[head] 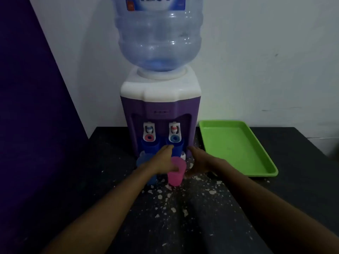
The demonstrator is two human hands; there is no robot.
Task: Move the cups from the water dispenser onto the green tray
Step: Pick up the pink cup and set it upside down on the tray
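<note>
Head view looks down on a pink cup (pixel 175 172) standing upright on the black table (pixel 275 208), just in front of the water dispenser (pixel 159 110) and below its right tap. A blue cup (pixel 146 165) stands to its left, under the other tap, partly hidden behind the left forearm.

On the pink cup's left side, the left hand (pixel 162 163) has its thumb against the cup's wall and its fingers stretched forward toward the dispenser's base; the hand is spread, not closed around the cup. On the other side, the right hand (pixel 199 162) is open too, palm facing the cup, fingers extended toward the dispenser. Whether it touches the cup cannot be told in this dim light.

Above the cups, the purple dispenser carries a white top and a large clear-blue water bottle (pixel 159 37), neck down. Its two taps have a pink ring and a blue ring beneath them.

To the right of the dispenser, a green tray (pixel 271 173) lies flat on the table, with nothing in it. White specks are scattered across the dark tabletop between the forearms.
</note>
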